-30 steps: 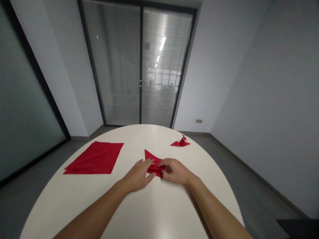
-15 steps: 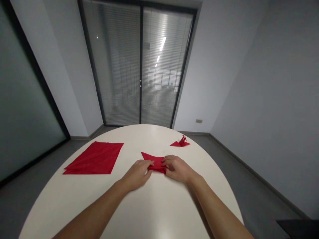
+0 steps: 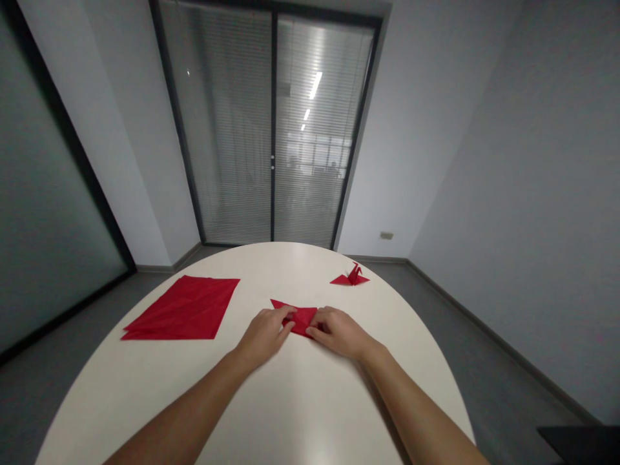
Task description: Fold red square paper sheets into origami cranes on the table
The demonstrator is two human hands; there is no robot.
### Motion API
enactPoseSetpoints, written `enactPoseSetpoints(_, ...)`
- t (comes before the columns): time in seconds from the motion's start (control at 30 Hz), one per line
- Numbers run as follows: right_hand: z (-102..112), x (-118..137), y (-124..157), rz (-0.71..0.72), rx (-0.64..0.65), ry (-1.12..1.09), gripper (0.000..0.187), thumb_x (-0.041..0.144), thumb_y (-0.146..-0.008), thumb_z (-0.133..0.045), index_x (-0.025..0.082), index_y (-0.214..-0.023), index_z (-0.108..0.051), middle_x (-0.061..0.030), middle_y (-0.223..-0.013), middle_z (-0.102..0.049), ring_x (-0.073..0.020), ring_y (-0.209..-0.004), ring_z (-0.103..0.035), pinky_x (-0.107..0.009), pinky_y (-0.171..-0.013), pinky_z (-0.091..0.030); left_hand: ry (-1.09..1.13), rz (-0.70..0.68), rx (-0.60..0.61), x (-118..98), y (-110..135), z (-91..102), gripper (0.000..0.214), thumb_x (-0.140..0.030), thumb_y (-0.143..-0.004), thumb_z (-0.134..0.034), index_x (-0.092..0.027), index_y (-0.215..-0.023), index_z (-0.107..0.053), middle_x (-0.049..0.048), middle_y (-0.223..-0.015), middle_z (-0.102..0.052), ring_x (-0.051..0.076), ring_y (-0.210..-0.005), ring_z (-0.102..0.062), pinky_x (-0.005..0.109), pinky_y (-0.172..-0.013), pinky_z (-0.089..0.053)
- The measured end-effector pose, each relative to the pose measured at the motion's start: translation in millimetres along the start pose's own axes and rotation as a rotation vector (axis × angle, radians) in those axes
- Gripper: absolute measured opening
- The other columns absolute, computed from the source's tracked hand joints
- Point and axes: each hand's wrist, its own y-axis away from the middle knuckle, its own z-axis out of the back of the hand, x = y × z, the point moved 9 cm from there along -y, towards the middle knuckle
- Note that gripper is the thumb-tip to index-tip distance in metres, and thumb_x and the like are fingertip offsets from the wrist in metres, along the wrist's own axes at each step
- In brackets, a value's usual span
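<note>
A partly folded red paper [image 3: 299, 316] lies flat on the white round table [image 3: 271, 400], just beyond the middle. My left hand [image 3: 265, 332] presses on its left part with fingers bent over the paper. My right hand [image 3: 339, 332] rests on its right part, fingertips pinched down on the fold. The two hands nearly meet over the paper and hide its near edge.
A stack of flat red paper sheets [image 3: 186, 306] lies at the left of the table. A finished red paper crane [image 3: 352, 277] stands at the far right edge. Glass doors with blinds [image 3: 271, 129] are behind the table.
The raised far-left flap of the red paper has been pressed down flat. Both hands have shifted slightly away from me over it.
</note>
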Motion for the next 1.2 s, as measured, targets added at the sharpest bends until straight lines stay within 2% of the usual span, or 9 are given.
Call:
enactPoseSetpoints(0.13,-1,-5,1,-0.037,0.003,-0.133,0.031,0.021,-0.089,-0.061,0.023,-0.119,-0.068,-0.0012,-0.085,-0.073,-0.017,-0.072,-0.063,-0.026,-0.067,-0.044,0.003,0.001,-0.011,-1,-1,-1.2,0.027,-0.017,-0.092,-0.058,-0.022,-0.118,-0.065,0.0063,-0.114,-0.073,0.024,-0.103,-0.067,0.036,-0.092,-0.049)
enactPoseSetpoints(0.23,-3,-5,1,-0.016,-0.005,-0.142,0.028,0.02,-0.087,-0.063,0.024,-0.113,-0.071,-0.0015,-0.088,-0.074,-0.0177,-0.076,-0.065,-0.027,-0.071,-0.047,-0.06,-0.05,0.011,-10,-2,-1.9,0.02,-0.011,-0.09,-0.056,-0.021,-0.102,-0.069,0.0053,-0.108,-0.072,0.023,-0.103,-0.064,0.035,-0.091,-0.048)
enactPoseSetpoints(0.33,-2,-6,2,0.028,-0.05,-0.094,0.031,0.022,-0.085,-0.067,0.023,-0.116,-0.072,-0.0074,-0.114,-0.073,-0.0243,-0.102,-0.065,-0.035,-0.091,-0.049,-0.146,-0.109,0.076,-20,-1,-5.9,0.025,-0.006,-0.09,-0.053,-0.021,-0.097,-0.071,0.0049,-0.105,-0.072,0.023,-0.103,-0.062,0.036,-0.091,-0.046)
enactPoseSetpoints(0.47,-7,-12,4,0.017,-0.01,-0.03,0.047,0.032,-0.088,-0.066,0.018,-0.133,-0.064,-0.0171,-0.14,-0.059,-0.0324,-0.131,-0.053,-0.047,-0.11,-0.041,-0.285,-0.139,0.175,-33,3,-11.0,0.029,-0.006,-0.092,-0.048,-0.02,-0.101,-0.073,0.0072,-0.104,-0.073,0.025,-0.101,-0.063,0.04,-0.089,-0.045)
enactPoseSetpoints(0.57,-6,-11,4,0.015,0.005,-0.003,0.046,0.038,-0.089,-0.066,0.016,-0.129,-0.067,-0.0184,-0.136,-0.062,-0.0324,-0.126,-0.056,-0.046,-0.108,-0.044,-0.366,-0.117,0.153,-43,6,-6.0,0.024,-0.012,-0.093,-0.05,-0.017,-0.098,-0.072,0.0097,-0.101,-0.073,0.027,-0.1,-0.063,0.043,-0.089,-0.044)
enactPoseSetpoints(0.67,2,-6,3,0.022,-0.014,0.002,0.035,0.037,-0.093,-0.061,0.019,-0.121,-0.072,-0.0138,-0.119,-0.07,-0.0285,-0.111,-0.063,-0.041,-0.098,-0.05,-0.381,-0.071,0.115,-45,8,-1.7,0.026,-0.025,-0.098,-0.047,-0.015,-0.099,-0.072,0.0119,-0.102,-0.074,0.031,-0.101,-0.061,0.046,-0.089,-0.045)
enactPoseSetpoints(0.83,4,2,2,0.069,0.027,0.021,0.024,0.029,-0.087,-0.068,0.021,-0.108,-0.077,-0.0084,-0.096,-0.073,-0.0261,-0.101,-0.063,-0.037,-0.093,-0.05,-0.301,-0.012,0.102,-25,8,-5.5,0.033,-0.03,-0.099,-0.045,-0.014,-0.116,-0.068,0.013,-0.123,-0.07,0.031,-0.11,-0.059,0.046,-0.093,-0.047)
enactPoseSetpoints(1.03,-1,3,3,0.103,0.038,-0.05,0.035,0.029,-0.085,-0.072,0.022,-0.119,-0.072,-0.0103,-0.123,-0.068,-0.0265,-0.114,-0.06,-0.038,-0.101,-0.048,-0.157,-0.048,0.13,-8,6,-9.8,0.037,-0.019,-0.093,-0.05,-0.014,-0.128,-0.061,0.0131,-0.129,-0.066,0.028,-0.125,-0.053,0.041,-0.105,-0.044)
enactPoseSetpoints(1.2,-3,5,2,0.115,0.021,-0.033,0.027,0.028,-0.09,-0.067,0.025,-0.116,-0.073,-0.0066,-0.12,-0.071,-0.0245,-0.113,-0.062,-0.037,-0.1,-0.048,-0.089,-0.109,0.127,-13,7,-6.1,0.042,-0.032,-0.095,-0.056,-0.015,-0.133,-0.056,0.0146,-0.131,-0.064,0.029,-0.123,-0.054,0.043,-0.104,-0.046)
